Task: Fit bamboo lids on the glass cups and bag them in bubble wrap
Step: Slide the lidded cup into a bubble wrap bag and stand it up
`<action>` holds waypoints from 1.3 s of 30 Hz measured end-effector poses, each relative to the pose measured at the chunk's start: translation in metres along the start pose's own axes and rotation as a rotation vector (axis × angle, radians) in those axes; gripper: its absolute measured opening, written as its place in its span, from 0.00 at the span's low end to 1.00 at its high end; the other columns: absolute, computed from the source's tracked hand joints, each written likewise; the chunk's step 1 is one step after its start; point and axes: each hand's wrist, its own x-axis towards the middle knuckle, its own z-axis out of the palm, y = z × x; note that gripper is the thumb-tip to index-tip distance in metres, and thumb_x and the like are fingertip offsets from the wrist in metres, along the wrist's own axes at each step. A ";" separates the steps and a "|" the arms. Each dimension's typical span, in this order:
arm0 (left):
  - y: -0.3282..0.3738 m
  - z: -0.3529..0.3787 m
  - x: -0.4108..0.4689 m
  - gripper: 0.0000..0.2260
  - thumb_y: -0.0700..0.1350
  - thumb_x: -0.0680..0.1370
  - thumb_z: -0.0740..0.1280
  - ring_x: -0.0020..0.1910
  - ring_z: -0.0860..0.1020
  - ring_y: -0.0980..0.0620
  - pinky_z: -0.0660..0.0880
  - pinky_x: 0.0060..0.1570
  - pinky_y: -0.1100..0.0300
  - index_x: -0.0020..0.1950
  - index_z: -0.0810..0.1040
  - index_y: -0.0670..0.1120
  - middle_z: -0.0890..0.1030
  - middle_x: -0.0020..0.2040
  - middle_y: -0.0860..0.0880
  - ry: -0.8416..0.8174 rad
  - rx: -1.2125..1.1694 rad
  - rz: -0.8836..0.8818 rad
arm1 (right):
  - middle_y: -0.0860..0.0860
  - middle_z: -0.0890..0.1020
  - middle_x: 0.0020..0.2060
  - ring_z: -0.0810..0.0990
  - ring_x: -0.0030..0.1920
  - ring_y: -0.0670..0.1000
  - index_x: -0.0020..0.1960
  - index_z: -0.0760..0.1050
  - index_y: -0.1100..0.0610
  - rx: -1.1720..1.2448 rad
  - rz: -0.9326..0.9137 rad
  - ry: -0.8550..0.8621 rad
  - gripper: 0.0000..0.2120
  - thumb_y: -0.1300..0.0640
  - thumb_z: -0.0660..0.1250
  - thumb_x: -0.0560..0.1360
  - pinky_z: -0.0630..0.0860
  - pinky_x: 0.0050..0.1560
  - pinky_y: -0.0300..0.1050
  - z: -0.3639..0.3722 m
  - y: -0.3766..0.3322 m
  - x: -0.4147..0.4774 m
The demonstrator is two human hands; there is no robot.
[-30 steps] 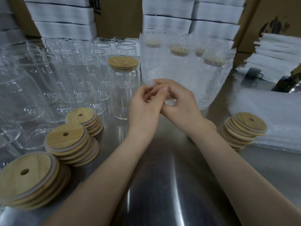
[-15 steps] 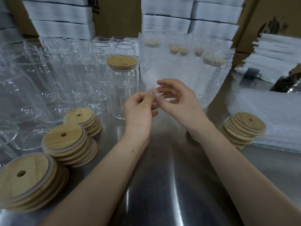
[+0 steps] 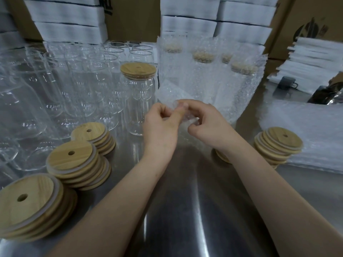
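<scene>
Two hands meet at the centre of the frame over one small bubble wrap bag [image 3: 186, 115]. The left hand [image 3: 159, 127] has its fingers curled in, thumb and fingertips pinching the bag's edge. The right hand [image 3: 209, 125] pinches the same edge from the other side, its fingers bent too. The bag hangs between them, just above the table.

One lidded cup [image 3: 139, 102] stands just left of the hands and behind them, with a bamboo lid [image 3: 138, 70] sitting flat on its rim. Left of it, filling the upper left of the frame, stand the open glass cups [image 3: 79, 86], too many and too overlapped to count. In the upper middle stand four wrapped cups [image 3: 204, 80], each lid a tan blur through the wrap.

Four lid stacks show: three stacks [image 3: 72, 162] in a row along the lower left, and one stack [image 3: 278, 143] at the right edge. The rim of one more lid [image 3: 220, 156] peeks out behind the right wrist. A flat pile of bags [image 3: 311, 130] lies at the right, just behind that stack.

The surface is a shiny metal table [image 3: 185, 210]. Along the top of the frame, white bundles [image 3: 66, 13] are stacked against brown cardboard boxes [image 3: 133, 19]
</scene>
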 end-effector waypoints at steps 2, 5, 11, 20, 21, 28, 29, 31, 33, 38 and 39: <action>-0.001 0.000 0.000 0.16 0.45 0.72 0.77 0.51 0.81 0.38 0.76 0.53 0.34 0.39 0.68 0.49 0.78 0.42 0.44 -0.012 0.052 0.023 | 0.48 0.78 0.56 0.77 0.53 0.42 0.66 0.74 0.60 -0.016 0.010 0.050 0.29 0.79 0.58 0.69 0.70 0.48 0.25 0.001 0.000 0.001; -0.006 0.000 0.002 0.16 0.36 0.72 0.75 0.47 0.82 0.38 0.78 0.51 0.37 0.42 0.69 0.50 0.80 0.43 0.44 -0.021 0.089 0.052 | 0.49 0.80 0.52 0.79 0.49 0.41 0.64 0.76 0.59 -0.013 0.049 0.112 0.24 0.76 0.57 0.73 0.71 0.50 0.26 0.003 0.003 0.002; -0.013 -0.004 0.004 0.12 0.37 0.70 0.66 0.33 0.75 0.57 0.69 0.38 0.57 0.48 0.74 0.54 0.71 0.28 0.52 0.003 0.460 0.206 | 0.47 0.83 0.44 0.84 0.39 0.49 0.52 0.80 0.52 -0.001 0.103 0.380 0.17 0.68 0.57 0.77 0.82 0.37 0.47 0.000 0.007 0.006; -0.016 -0.009 0.008 0.06 0.45 0.74 0.63 0.41 0.81 0.39 0.81 0.45 0.49 0.41 0.80 0.50 0.83 0.40 0.47 -0.053 0.519 -0.001 | 0.42 0.78 0.56 0.75 0.54 0.36 0.65 0.76 0.52 0.033 0.042 0.527 0.18 0.62 0.60 0.77 0.69 0.53 0.25 -0.007 -0.026 0.020; -0.015 -0.009 0.008 0.06 0.45 0.73 0.63 0.40 0.82 0.38 0.81 0.44 0.46 0.40 0.80 0.49 0.83 0.39 0.46 -0.056 0.485 -0.006 | 0.42 0.76 0.58 0.75 0.57 0.39 0.67 0.73 0.53 0.040 -0.004 0.465 0.20 0.61 0.61 0.77 0.69 0.56 0.26 -0.005 -0.035 0.024; -0.013 -0.006 0.009 0.07 0.48 0.71 0.61 0.37 0.81 0.34 0.79 0.35 0.49 0.38 0.74 0.45 0.82 0.37 0.42 -0.093 0.525 0.034 | 0.51 0.66 0.73 0.66 0.72 0.49 0.78 0.54 0.47 -0.138 -0.082 -0.025 0.45 0.42 0.75 0.69 0.65 0.70 0.45 0.041 -0.069 0.054; -0.014 -0.006 0.010 0.06 0.45 0.75 0.61 0.39 0.81 0.34 0.76 0.33 0.51 0.40 0.73 0.45 0.81 0.37 0.41 -0.114 0.580 0.049 | 0.52 0.68 0.71 0.67 0.71 0.51 0.78 0.54 0.47 -0.151 -0.058 -0.026 0.46 0.42 0.76 0.68 0.66 0.69 0.46 0.047 -0.067 0.058; -0.016 -0.007 0.010 0.07 0.41 0.79 0.62 0.41 0.81 0.34 0.78 0.35 0.48 0.41 0.71 0.46 0.80 0.38 0.39 -0.101 0.602 0.085 | 0.54 0.74 0.66 0.71 0.67 0.53 0.75 0.59 0.49 -0.156 -0.047 0.045 0.44 0.45 0.78 0.67 0.68 0.65 0.46 0.055 -0.063 0.061; -0.016 -0.008 0.010 0.08 0.42 0.79 0.63 0.40 0.82 0.34 0.81 0.40 0.42 0.39 0.72 0.47 0.82 0.40 0.37 -0.073 0.589 0.114 | 0.52 0.76 0.62 0.73 0.63 0.52 0.72 0.65 0.51 -0.135 -0.062 0.134 0.40 0.48 0.79 0.66 0.70 0.60 0.44 0.058 -0.059 0.061; -0.014 -0.009 0.009 0.08 0.45 0.73 0.62 0.36 0.82 0.35 0.81 0.39 0.42 0.36 0.75 0.43 0.83 0.36 0.40 -0.084 0.534 0.027 | 0.47 0.75 0.60 0.75 0.58 0.48 0.68 0.69 0.52 0.059 -0.160 0.366 0.34 0.51 0.79 0.66 0.75 0.57 0.45 0.045 -0.057 0.045; -0.014 -0.009 0.009 0.10 0.49 0.71 0.64 0.33 0.82 0.39 0.82 0.38 0.44 0.35 0.76 0.43 0.83 0.33 0.44 -0.079 0.505 -0.006 | 0.45 0.75 0.60 0.76 0.58 0.47 0.68 0.68 0.52 0.143 -0.182 0.416 0.33 0.52 0.79 0.67 0.76 0.56 0.47 0.039 -0.058 0.041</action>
